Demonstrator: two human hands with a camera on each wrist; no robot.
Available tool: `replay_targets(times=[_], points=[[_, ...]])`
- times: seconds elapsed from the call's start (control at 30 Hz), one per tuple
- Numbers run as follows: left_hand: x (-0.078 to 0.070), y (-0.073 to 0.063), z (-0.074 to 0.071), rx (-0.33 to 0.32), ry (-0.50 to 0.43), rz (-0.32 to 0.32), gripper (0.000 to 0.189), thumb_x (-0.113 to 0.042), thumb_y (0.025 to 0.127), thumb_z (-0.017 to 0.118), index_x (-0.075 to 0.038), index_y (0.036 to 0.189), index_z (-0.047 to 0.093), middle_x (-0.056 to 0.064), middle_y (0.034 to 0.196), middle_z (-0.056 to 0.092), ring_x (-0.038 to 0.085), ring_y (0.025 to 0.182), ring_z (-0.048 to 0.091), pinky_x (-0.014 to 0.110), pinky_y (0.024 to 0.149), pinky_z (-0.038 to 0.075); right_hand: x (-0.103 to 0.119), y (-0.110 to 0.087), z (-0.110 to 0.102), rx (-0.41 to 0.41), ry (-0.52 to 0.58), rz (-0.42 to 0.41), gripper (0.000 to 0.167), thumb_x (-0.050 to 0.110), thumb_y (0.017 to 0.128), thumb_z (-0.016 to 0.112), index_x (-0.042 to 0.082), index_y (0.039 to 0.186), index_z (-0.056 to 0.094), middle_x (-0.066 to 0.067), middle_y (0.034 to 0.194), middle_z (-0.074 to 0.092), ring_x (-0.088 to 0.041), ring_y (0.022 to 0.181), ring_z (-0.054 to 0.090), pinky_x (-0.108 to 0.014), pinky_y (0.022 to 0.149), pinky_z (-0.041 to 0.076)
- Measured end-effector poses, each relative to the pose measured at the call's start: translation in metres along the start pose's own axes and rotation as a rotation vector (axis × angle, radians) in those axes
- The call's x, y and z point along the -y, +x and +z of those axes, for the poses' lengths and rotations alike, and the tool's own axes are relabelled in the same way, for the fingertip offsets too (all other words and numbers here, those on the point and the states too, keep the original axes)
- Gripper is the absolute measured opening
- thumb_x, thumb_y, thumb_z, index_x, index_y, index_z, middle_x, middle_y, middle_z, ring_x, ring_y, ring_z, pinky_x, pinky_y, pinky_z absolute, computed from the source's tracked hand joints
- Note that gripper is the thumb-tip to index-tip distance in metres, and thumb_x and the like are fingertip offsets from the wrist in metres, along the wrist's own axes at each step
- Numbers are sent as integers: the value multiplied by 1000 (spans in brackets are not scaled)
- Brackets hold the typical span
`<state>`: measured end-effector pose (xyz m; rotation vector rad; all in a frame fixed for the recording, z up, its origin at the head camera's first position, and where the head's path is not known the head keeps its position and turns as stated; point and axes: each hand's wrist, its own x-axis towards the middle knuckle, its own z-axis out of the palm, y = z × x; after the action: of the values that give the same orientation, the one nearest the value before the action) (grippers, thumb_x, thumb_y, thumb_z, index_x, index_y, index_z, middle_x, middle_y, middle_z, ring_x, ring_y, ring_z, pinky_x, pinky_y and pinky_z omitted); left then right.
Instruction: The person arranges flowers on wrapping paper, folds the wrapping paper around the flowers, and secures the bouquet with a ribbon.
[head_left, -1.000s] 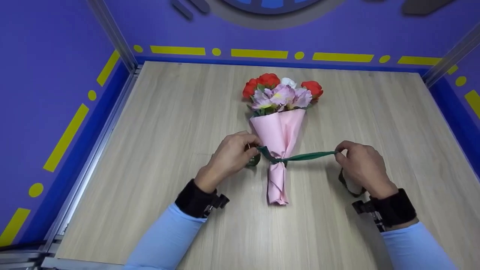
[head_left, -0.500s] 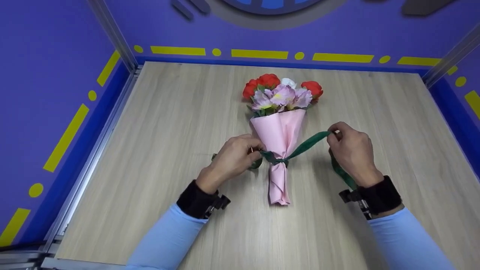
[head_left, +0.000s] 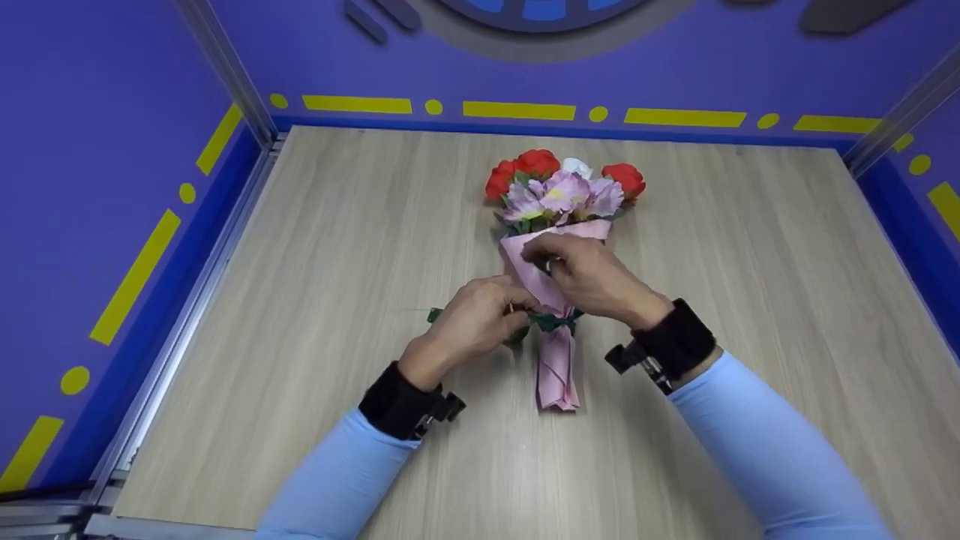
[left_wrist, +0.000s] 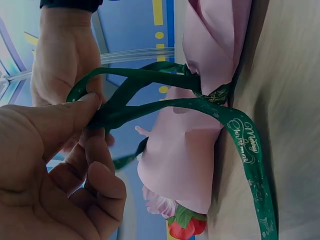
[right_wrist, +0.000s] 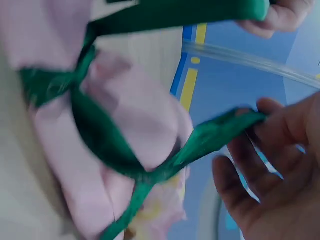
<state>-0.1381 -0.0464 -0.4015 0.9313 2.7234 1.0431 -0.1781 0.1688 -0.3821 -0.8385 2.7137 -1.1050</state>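
Observation:
A bouquet of red, white and pale purple flowers lies in a pink paper wrap. Green ribbon circles the wrap's narrow waist, and in the left wrist view its printed tail reads "Merry Christmas". Just left of the waist, my left hand pinches a folded loop of ribbon between thumb and finger. My right hand is above the upper wrap and pinches the other ribbon length. This length slants up from the wrap in the right wrist view, crossing another strand.
The bouquet rests on a wood-grain table. Purple panels with yellow marks stand behind and at both sides. A metal rail runs along the left edge. Both wrists wear black camera bands.
My right hand has swung from the right side, up and leftward, to over the wrap, carrying its ribbon length. My left hand has shifted slightly right and down, keeping its pinch.

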Motion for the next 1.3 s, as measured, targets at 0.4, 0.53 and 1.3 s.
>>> replay_targets(times=[0.4,0.53,1.3], points=[[5,5,7,31,20,-20,15,-6,94,74,-10,105,83,6,103,77,20,96,71,38,83,58,-5,4,5,222,216,97,57,-13,97,39,5,149,54,-15,130,74,-31,123,70,-55,106,53],[5,7,9,42,8,-51,12,-8,94,75,-12,104,81,4,97,77,18,91,70,36,80,57,-6,0,4,142,155,94,42,-8,100,49,2,138,64,-15,119,76,-29,109,72,-42,96,57],[11,5,2,125,-138,-143,21,-17,94,81,-14,101,61,-2,87,67,12,78,59,26,67,44,12,-34,4,123,-217,-1,10,20,93,81,12,97,85,2,86,63,-12,75,56,-29,65,44]])
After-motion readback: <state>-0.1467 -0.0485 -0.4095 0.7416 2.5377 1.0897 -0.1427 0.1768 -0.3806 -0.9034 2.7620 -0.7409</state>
